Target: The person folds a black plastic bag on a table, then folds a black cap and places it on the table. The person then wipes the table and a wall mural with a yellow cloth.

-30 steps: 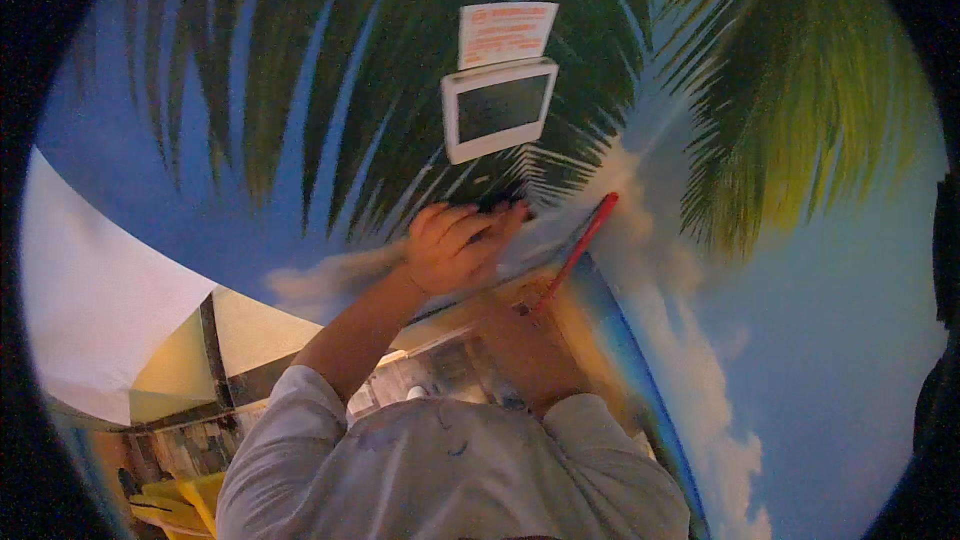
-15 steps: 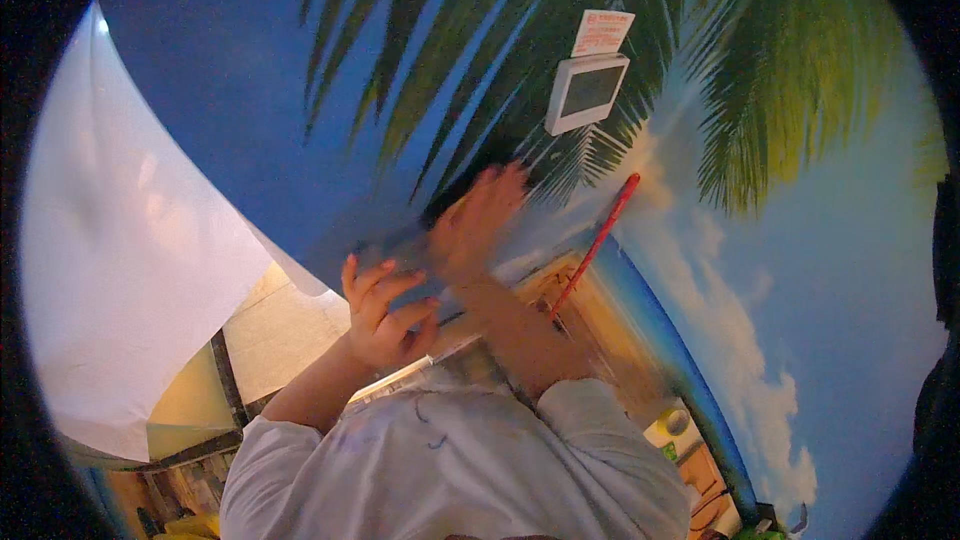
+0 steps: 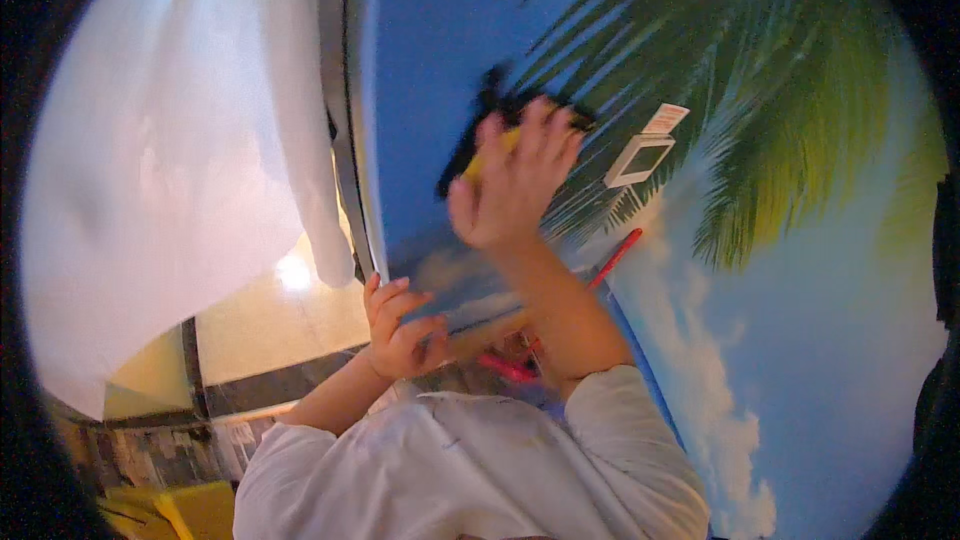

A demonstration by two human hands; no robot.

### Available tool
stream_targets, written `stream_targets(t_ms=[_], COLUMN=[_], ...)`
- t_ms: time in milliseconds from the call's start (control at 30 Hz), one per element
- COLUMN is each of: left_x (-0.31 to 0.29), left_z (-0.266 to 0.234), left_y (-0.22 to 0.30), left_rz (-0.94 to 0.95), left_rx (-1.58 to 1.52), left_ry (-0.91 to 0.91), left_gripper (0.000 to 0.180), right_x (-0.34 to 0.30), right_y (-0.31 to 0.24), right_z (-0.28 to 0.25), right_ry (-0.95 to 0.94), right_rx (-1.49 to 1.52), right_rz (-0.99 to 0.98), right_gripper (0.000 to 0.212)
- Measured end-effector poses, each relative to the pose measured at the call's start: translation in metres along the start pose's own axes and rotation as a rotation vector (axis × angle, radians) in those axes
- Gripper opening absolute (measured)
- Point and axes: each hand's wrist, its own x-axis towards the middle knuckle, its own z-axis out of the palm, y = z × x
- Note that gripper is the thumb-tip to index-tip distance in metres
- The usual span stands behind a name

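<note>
In front of me is a wall (image 3: 790,270) covered with a beach picture of blue sky, clouds and palm leaves. My right hand (image 3: 515,175) lies flat against its upper part, fingers spread, over a yellow-and-black flat thing (image 3: 488,156). The hand hides most of that thing, and the blur makes its kind unclear; some of the dark may be shadow. Lower down, close to the picture's left edge, is my left hand (image 3: 405,332). Its fingers are half bent and apart, with nothing seen in them.
Right of my right hand, a white wall panel (image 3: 638,160) with a dark screen carries a paper tag (image 3: 665,119). Below it a red stick (image 3: 617,257) slants behind my forearm. White sheeting (image 3: 170,160) hangs at the left. Something yellow (image 3: 180,510) lies at the lower left.
My right hand has moved up along the wall, and yellow now shows under it. My left hand is slightly further right and lower. The view has turned, bringing the wall's left edge into sight.
</note>
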Motion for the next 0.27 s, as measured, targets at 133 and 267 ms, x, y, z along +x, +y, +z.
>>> stream_targets(t_ms=[133,267], left_x=[-0.004,-0.019], left_z=[-0.007,-0.025], left_y=[0.008,0.008], left_rz=[-0.076,-0.144], left_rx=[-0.017,0.022], left_ry=[0.132,0.096], left_gripper=[0.028,0.032], right_x=[-0.13,-0.21], right_y=[-0.033,-0.039], right_z=[0.008,0.015], right_ry=[-0.284,-0.51], right_rx=[0.004,0.006], right_rz=[-0.283,-0.6], right_gripper=[0.056,0.064])
